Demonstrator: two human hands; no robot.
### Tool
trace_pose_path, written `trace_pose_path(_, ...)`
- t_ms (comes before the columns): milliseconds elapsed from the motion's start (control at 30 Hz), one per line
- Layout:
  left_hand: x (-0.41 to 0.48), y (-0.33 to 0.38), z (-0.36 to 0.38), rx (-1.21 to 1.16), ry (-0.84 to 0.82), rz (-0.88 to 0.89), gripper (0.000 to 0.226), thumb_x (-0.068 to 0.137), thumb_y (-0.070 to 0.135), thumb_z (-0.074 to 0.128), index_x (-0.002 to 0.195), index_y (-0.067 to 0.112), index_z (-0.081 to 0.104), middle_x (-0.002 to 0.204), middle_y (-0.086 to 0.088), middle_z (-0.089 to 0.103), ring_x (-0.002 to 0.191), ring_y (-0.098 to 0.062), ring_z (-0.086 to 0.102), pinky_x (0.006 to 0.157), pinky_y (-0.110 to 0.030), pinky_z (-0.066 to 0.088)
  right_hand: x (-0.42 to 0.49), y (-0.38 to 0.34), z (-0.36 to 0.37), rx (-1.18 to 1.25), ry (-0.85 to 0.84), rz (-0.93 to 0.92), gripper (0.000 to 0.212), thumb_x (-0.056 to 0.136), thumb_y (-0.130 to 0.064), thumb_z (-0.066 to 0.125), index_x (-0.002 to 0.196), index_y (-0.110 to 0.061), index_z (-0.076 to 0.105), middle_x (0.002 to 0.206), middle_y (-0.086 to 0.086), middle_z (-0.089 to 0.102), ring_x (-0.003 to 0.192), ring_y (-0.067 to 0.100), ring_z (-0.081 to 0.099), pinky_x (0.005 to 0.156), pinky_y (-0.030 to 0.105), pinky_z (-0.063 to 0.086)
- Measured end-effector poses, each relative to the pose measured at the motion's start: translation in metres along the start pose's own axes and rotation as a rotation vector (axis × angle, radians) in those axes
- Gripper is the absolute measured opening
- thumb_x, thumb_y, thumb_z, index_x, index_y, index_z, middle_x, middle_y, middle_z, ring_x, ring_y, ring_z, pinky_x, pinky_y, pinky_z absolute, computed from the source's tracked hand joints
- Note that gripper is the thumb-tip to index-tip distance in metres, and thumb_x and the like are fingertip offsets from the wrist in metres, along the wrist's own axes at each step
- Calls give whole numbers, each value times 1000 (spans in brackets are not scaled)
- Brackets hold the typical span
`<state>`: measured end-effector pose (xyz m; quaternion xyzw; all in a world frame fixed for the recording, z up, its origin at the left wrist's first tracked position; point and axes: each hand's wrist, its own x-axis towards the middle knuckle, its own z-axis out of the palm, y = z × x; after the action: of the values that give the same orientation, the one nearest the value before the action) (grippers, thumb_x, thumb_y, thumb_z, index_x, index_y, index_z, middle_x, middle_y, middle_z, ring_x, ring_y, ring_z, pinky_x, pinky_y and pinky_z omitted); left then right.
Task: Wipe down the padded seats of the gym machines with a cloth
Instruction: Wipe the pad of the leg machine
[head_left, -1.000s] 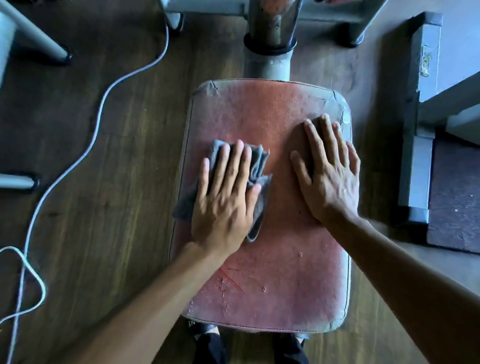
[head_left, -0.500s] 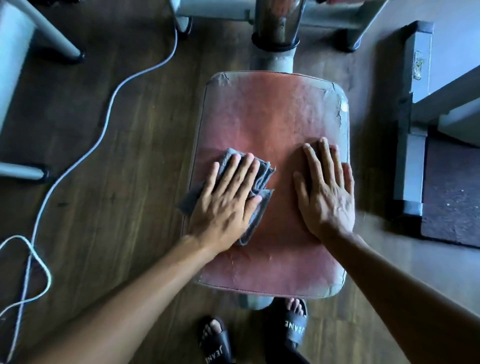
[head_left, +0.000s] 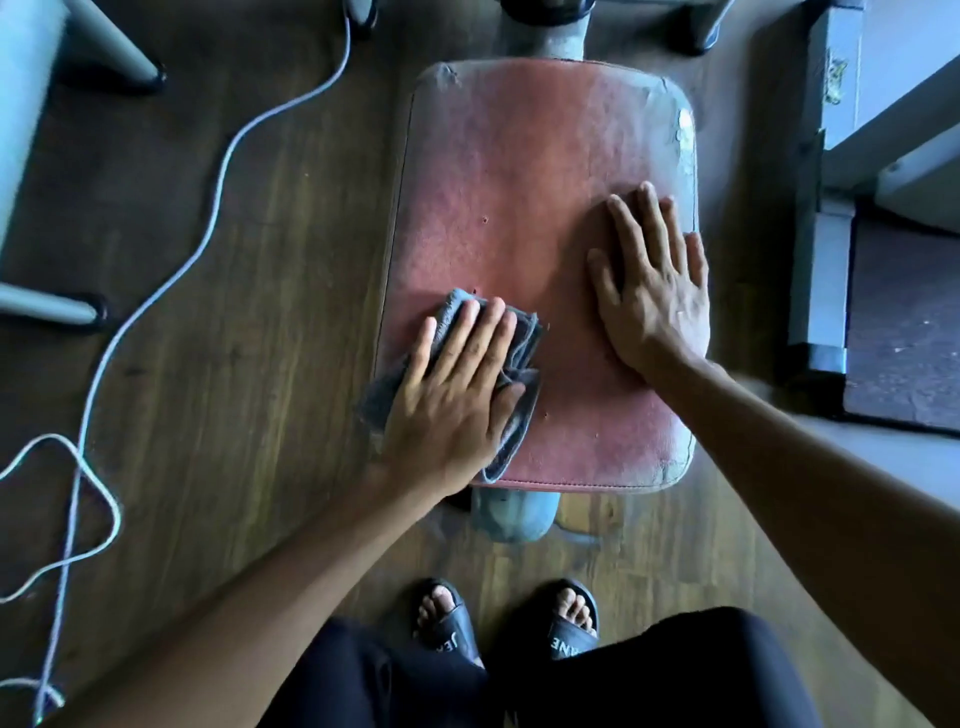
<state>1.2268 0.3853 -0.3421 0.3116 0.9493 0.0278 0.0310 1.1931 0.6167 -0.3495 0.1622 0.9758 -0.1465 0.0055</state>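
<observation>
A worn red padded seat (head_left: 530, 171) on a grey metal post fills the middle of the view. My left hand (head_left: 452, 384) lies flat on a folded grey cloth (head_left: 519, 343), pressing it onto the seat's near left corner; part of the cloth hangs over the left edge. My right hand (head_left: 649, 291) rests flat on the bare pad along the right side, fingers spread, with nothing in it. The pad shows cracks at its far corners and small holes.
A white cable (head_left: 218, 171) snakes over the wooden floor on the left. Grey machine legs (head_left: 57, 306) stand far left, a grey metal frame (head_left: 815, 234) and dark mat on the right. My feet in black slides (head_left: 571, 623) are just below the seat.
My left hand has slid the cloth toward me, from the seat's middle to its near left corner. The right hand stays on the right side. The view has pulled back, showing my feet.
</observation>
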Motion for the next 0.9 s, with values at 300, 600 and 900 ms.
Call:
trace_pose_path(300,67,-6,18,-10,175,-252,64,101,46,24,152,7,29,160,-9,28,149,-24,22,121,-50,15,2,3,4,37,63,-47,55,100,-53,28,152,-37,24,165,-7,12,152,15,6,122,40,7)
trace_pose_path(600,46,-13,17,7,143,-242,74,94,54,9,156,15,18,164,-1,15,152,-15,9,122,-44,0,-53,17,3,68,2,-118,53,102,-52,31,153,-38,23,165,-11,9,152,12,3,123,37,4)
trace_pose_path(900,47,0,9,-39,63,-220,69,98,54,11,157,20,9,165,5,5,152,-10,0,123,-40,-4,-58,18,9,88,77,-125,49,103,-51,29,150,-39,28,163,-14,14,151,10,6,122,36,4)
